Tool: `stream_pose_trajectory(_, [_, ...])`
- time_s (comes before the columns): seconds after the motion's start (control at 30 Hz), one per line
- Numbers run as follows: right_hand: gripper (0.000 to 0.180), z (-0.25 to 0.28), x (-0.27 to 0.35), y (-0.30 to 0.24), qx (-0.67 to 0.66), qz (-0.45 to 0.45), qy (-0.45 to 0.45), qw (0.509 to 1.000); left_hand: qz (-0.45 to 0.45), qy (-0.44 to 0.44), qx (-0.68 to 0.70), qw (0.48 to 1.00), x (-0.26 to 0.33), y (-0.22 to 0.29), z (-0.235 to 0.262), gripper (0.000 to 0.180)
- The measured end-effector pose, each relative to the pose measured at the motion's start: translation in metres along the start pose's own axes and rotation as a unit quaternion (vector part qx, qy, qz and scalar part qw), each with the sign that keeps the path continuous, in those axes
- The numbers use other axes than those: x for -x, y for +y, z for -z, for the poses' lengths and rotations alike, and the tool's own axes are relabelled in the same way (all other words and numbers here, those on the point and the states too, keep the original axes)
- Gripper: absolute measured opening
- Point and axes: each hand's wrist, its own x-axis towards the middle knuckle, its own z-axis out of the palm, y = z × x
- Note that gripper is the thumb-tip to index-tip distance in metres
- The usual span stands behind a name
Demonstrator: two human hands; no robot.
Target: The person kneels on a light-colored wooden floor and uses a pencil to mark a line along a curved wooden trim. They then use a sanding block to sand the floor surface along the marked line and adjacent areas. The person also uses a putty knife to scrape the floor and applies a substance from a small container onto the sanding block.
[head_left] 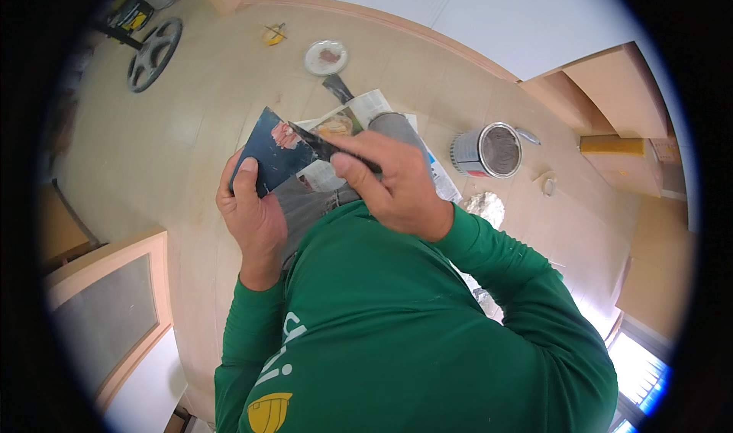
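At frame centre I clamp my left hand [252, 211] on a dark board [271, 152] and my right hand [393, 185] on a scraper [324, 147], spreading pinkish filler [284, 135] there.

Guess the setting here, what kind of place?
Probably an indoor room under renovation or painting: an open round metal can and spread newspaper lie on the beige tiled floor, while the right hand works a dark scraper on a dark blue board.

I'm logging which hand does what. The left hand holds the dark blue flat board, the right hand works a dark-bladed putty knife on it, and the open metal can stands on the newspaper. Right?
Not quite: in the head view the open metal can stands on the bare floor, beside the newspaper. The left hand does hold the dark blue flat board, and the right hand works the dark-bladed putty knife.
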Motion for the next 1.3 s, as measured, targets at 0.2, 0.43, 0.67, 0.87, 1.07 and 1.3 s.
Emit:
stream_pose_trajectory(0.2, [0.025, 0.018, -0.004, 0.025, -0.09, -0.188, -0.103, 0.973, 0.174, -0.041, 0.093, 0.979, -0.01, 0.017, 0.003, 0.03])
stream_pose_trajectory(0.43, [0.024, 0.055, -0.007, 0.052, -0.51, -0.281, -0.166, 0.796, 0.446, -0.214, 0.143, 0.858, 0.02, 0.002, -0.002, 0.033])
stream_pose_trajectory(0.67, [0.026, 0.078, -0.007, 0.062, -0.361, -0.318, -0.128, 0.867, 0.408, -0.179, 0.161, 0.881, 0.006, 0.019, -0.002, 0.041])
stream_pose_trajectory(0.87, [0.024, 0.067, -0.021, 0.061, -0.251, -0.339, -0.222, 0.879, 0.407, -0.128, 0.168, 0.889, 0.014, 0.007, -0.009, 0.041])
stream_pose_trajectory(1.07, [0.023, 0.062, -0.012, 0.065, -0.303, -0.342, -0.088, 0.885, 0.239, -0.103, 0.184, 0.948, -0.007, 0.019, 0.008, 0.046])
stream_pose_trajectory(1.3, [0.02, 0.024, -0.02, 0.032, -0.382, -0.316, -0.013, 0.869, 0.118, -0.107, 0.137, 0.978, -0.006, 0.005, 0.003, 0.04])
